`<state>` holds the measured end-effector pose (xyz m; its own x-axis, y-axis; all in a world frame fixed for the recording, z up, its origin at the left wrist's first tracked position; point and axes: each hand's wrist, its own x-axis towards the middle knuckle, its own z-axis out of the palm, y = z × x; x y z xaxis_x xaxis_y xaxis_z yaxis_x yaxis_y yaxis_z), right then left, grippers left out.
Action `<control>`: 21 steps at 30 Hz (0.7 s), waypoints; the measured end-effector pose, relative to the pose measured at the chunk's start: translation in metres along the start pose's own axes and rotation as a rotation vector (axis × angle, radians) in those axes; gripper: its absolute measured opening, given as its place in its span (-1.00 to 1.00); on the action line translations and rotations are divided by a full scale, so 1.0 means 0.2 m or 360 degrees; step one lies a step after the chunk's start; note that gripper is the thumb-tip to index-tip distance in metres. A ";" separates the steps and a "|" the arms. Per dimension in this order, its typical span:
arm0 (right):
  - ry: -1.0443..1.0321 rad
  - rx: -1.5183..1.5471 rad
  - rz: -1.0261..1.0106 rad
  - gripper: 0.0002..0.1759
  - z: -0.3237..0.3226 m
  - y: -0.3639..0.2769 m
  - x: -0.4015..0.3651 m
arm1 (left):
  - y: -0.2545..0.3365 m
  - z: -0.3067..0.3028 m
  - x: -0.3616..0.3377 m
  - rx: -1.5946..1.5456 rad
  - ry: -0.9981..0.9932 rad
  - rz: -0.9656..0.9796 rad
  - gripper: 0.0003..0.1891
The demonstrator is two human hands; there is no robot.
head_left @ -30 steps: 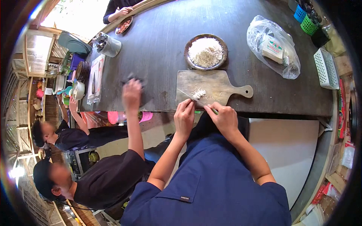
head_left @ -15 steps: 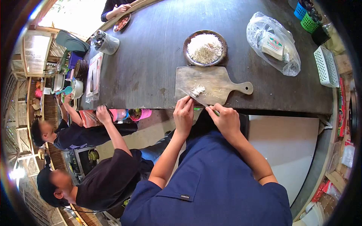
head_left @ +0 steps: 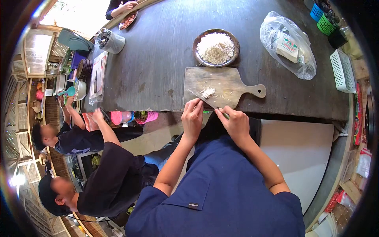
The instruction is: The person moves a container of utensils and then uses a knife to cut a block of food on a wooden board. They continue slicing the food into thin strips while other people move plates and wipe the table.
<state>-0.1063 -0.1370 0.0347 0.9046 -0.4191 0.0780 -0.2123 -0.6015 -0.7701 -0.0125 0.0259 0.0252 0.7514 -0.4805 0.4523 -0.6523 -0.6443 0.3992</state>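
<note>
A wooden cutting board (head_left: 228,79) with a handle lies at the table's near edge. A small pile of pale shreds (head_left: 207,92) and loose bits sit on it. My right hand (head_left: 234,123) is closed round a knife's green handle (head_left: 226,115); the thin blade (head_left: 206,103) points up and left over the board's near edge. My left hand (head_left: 193,119) is closed, its fingertips at the blade beside the shreds; whether they hold any shreds is hidden. Just beyond the board stands a round brown bowl (head_left: 236,54) heaped with thin white strips (head_left: 216,47).
A clear plastic bag (head_left: 304,59) with a white package lies at the right, near a white basket (head_left: 342,71). A container of utensils (head_left: 114,42) and a plate of reddish food (head_left: 128,20) stand at the left. Two co-workers are at the left; another person's hands show at the top.
The nearer co-worker's hand has moved left. My hands have stayed almost in place at the knife, and the board and bowl have shifted only slightly in view.
</note>
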 end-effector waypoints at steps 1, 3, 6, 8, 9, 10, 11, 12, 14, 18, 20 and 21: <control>-0.0004 -0.0037 -0.0017 -0.64 0.02 -0.01 0.03 | 0.00 0.00 0.00 -0.0004 -0.0006 0.0005 -0.82; -0.0027 -0.0027 0.0001 -0.66 0.03 -0.03 0.09 | 0.01 0.00 0.00 -0.0011 -0.0007 0.0007 -0.82; -0.0001 -0.0082 -0.0026 -0.67 0.00 -0.03 0.08 | 0.00 -0.01 0.02 -0.0034 0.0017 0.0002 -0.82; 0.0014 -0.0095 -0.0075 -0.69 -0.05 -0.03 0.02 | 0.00 -0.01 0.00 -0.0063 0.0013 -0.0021 -0.82; -0.0022 -0.0074 -0.0018 -0.68 -0.07 -0.03 -0.01 | 0.00 -0.01 0.00 -0.0046 0.0017 -0.0017 -0.82; -0.0052 -0.0055 0.0041 -0.67 -0.08 -0.02 -0.02 | -0.01 0.00 0.00 -0.0031 0.0020 -0.0006 -0.82; -0.0040 -0.0041 0.0036 -0.67 -0.05 -0.01 -0.03 | -0.01 0.01 0.00 -0.0033 0.0014 -0.0007 -0.82; -0.0045 -0.0044 0.0045 -0.67 -0.03 -0.01 -0.02 | -0.01 0.01 -0.01 -0.0038 0.0005 -0.0012 -0.82; -0.0055 -0.0091 -0.0003 -0.66 0.02 -0.01 0.05 | -0.01 0.00 0.00 -0.0041 0.0006 0.0002 -0.82; 0.0048 0.0014 -0.0090 -0.66 -0.02 -0.02 0.09 | -0.01 0.00 0.02 -0.0033 -0.0002 0.0017 -0.83; -0.0009 -0.0039 -0.0053 -0.68 -0.06 -0.03 0.04 | -0.02 0.01 -0.01 -0.0036 0.0009 -0.0004 -0.83; -0.0039 -0.0080 -0.0043 -0.69 -0.06 -0.03 0.01 | -0.01 0.01 -0.01 -0.0036 0.0031 0.0006 -0.83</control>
<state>-0.1083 -0.1428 0.0472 0.9190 -0.3856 0.0823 -0.2052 -0.6460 -0.7353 -0.0114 0.0270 0.0217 0.7469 -0.4711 0.4693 -0.6575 -0.6288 0.4151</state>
